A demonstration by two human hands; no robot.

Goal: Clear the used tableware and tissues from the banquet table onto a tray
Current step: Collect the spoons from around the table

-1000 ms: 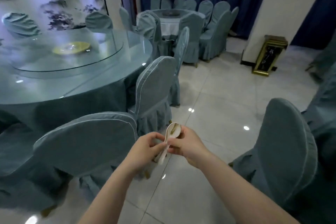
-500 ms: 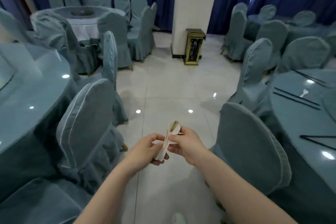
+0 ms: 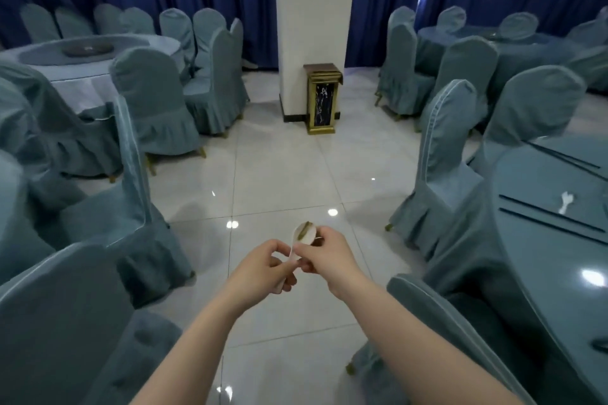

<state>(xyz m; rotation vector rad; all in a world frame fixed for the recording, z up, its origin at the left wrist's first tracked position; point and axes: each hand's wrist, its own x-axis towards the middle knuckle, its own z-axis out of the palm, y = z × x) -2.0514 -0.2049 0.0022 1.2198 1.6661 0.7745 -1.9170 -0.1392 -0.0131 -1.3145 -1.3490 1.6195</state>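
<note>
A white ceramic spoon [image 3: 304,233] with a green scrap in its bowl is held in front of me over the tiled floor. My left hand [image 3: 263,265] grips its handle from below, and my right hand [image 3: 324,255] pinches it just under the bowl. At the right, a round banquet table [image 3: 539,260] carries dark chopsticks [image 3: 546,222] and a small white spoon [image 3: 566,201]. No tray or tissue is in view.
Covered chairs stand close on both sides: one at the lower left [image 3: 62,316], one at the lower right [image 3: 460,316], one beside the right table [image 3: 444,154]. A gold bin [image 3: 323,99] stands against a white pillar [image 3: 316,10] ahead. Open tiled floor [image 3: 279,174] runs between.
My view has swung to the right, from the left table toward the pillar and the right table. Both hands keep hold of the spoon in the same pose.
</note>
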